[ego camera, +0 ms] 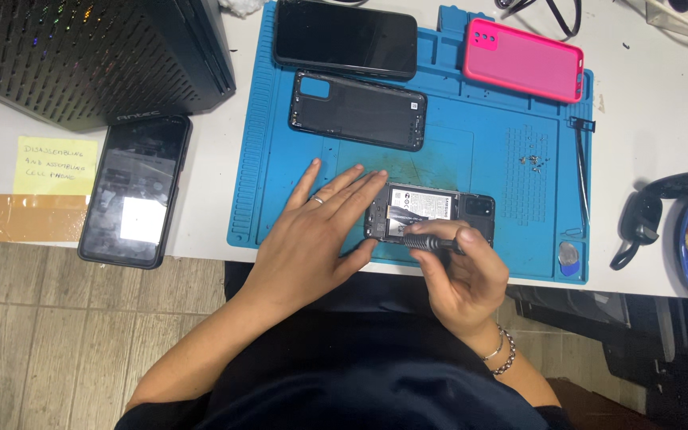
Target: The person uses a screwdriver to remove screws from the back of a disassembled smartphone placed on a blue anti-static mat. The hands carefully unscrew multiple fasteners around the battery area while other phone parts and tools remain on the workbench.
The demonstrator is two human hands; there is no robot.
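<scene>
Lower centre, step: your left hand [320, 231] lies flat, fingers spread, pinning the opened phone [428, 216]; your right hand [459, 275] is closed around a screwdriver [431, 241].
Next: keep the tip seated squarely on the screw.

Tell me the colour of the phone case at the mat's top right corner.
Bright pink phone case, clearest in the head view.

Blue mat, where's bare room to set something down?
On the blue mat: the strip between the back cover and opened phone, and under the pink case. Crowded: top row, and around the left hand and right hand.
</scene>
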